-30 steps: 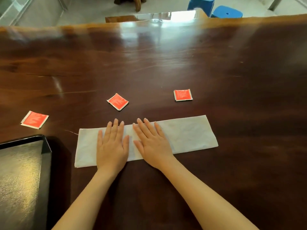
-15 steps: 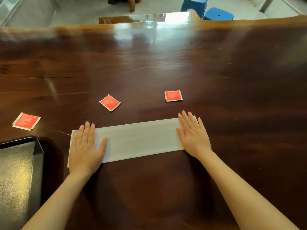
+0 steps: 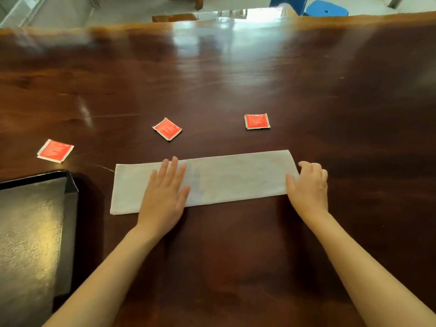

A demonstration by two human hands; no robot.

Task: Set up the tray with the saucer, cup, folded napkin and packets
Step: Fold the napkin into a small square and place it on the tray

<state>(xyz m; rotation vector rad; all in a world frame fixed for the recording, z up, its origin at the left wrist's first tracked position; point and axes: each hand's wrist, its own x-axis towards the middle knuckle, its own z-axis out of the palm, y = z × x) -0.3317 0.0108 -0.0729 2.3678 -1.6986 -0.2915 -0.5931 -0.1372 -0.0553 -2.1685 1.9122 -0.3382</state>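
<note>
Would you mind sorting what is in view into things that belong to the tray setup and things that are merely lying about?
Belongs to the job:
black tray
white napkin, under the left hand and right hand
three red packets

Just there:
wooden table
blue stools beyond it

No saucer or cup is in view.

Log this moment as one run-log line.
step: folding napkin | left hand: flat on napkin | right hand: gripping its right end | three packets: on table | tray: empty where visible
</note>
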